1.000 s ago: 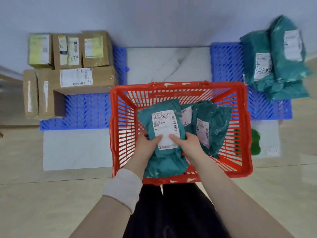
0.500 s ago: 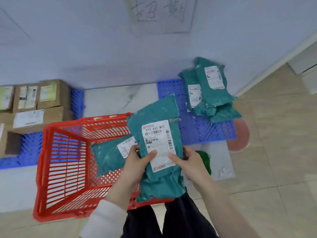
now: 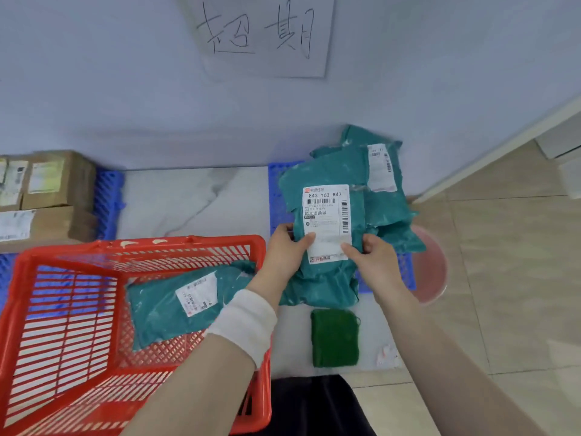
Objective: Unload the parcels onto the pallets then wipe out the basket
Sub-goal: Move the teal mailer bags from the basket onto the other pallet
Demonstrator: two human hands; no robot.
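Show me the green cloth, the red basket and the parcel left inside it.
green cloth (image 3: 334, 338), head view, its middle.
red basket (image 3: 204, 240), head view, far rim.
teal parcel in the basket (image 3: 157, 305), head view, wrapping beside its label.

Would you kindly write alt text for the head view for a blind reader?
Left hand and right hand hold a labelled teal plastic mailer over a blue plastic pallet piled with similar mailers. Another teal mailer lies in the red plastic basket, a folded green cloth beside it.

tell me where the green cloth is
Head view, lower centre: the green cloth lies on the pale slab, just right of the red basket and below the held teal parcel.
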